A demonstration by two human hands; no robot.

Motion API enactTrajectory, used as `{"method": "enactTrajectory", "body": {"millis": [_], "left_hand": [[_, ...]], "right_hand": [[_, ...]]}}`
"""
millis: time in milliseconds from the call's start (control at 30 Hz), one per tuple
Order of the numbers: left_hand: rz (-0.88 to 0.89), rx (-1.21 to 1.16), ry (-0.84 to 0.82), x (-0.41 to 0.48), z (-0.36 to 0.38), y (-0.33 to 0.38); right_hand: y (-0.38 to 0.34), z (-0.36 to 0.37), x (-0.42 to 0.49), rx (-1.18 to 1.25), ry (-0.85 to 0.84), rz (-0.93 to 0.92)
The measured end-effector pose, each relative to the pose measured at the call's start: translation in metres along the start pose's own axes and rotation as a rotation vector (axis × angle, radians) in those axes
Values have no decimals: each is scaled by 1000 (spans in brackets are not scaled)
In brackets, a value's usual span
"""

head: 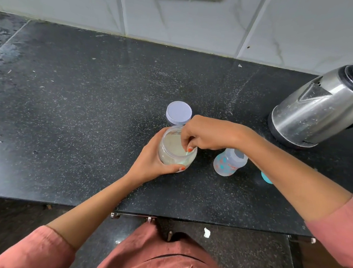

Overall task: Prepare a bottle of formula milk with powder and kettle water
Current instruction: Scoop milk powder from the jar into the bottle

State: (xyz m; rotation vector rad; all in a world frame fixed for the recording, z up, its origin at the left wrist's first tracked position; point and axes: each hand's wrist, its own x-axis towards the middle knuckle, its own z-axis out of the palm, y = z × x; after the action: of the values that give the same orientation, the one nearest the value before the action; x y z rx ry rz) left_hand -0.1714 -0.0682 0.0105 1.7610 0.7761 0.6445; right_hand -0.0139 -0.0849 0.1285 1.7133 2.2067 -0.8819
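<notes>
on a black stone counter point(88, 104) under a tiled wall, a person is working at the powder stage of making formula. the left hand point(150, 157) is wrapping its fingers and thumb round the side of the clear powder jar point(176, 148), which is standing near the middle of the counter. the right hand point(209, 134) is dipping curled fingers into the jar's mouth, seemingly pinching a pale scoop point(184, 154); its bowl is hidden.

to do this well, the left hand should be keeping the jar flat and still while the scoop is coming up level, brushed off against the rim. it should then be travelling low and straight to the open baby bottle point(228, 162) just beside the jar, since that neck is narrow and spilling looks likely.

counted, there is one jar, one pale round lid point(179, 113) lying behind it, one bottle, one steel kettle point(323, 106) well apart at the right, and one teal cap point(266, 177) half hidden by the right forearm.
</notes>
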Motion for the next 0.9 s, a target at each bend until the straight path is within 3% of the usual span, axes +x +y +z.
{"method": "enactTrajectory", "body": {"millis": [333,633,900], "left_hand": [[9,-9,-1,-1,0,2],[6,-27,-5,-1,0,2],[11,-29,-6,-1,0,4]], "right_hand": [[-4,1,5,38,24,-16],[8,4,2,293,233,139],[9,8,-3,327,371,192]]}}
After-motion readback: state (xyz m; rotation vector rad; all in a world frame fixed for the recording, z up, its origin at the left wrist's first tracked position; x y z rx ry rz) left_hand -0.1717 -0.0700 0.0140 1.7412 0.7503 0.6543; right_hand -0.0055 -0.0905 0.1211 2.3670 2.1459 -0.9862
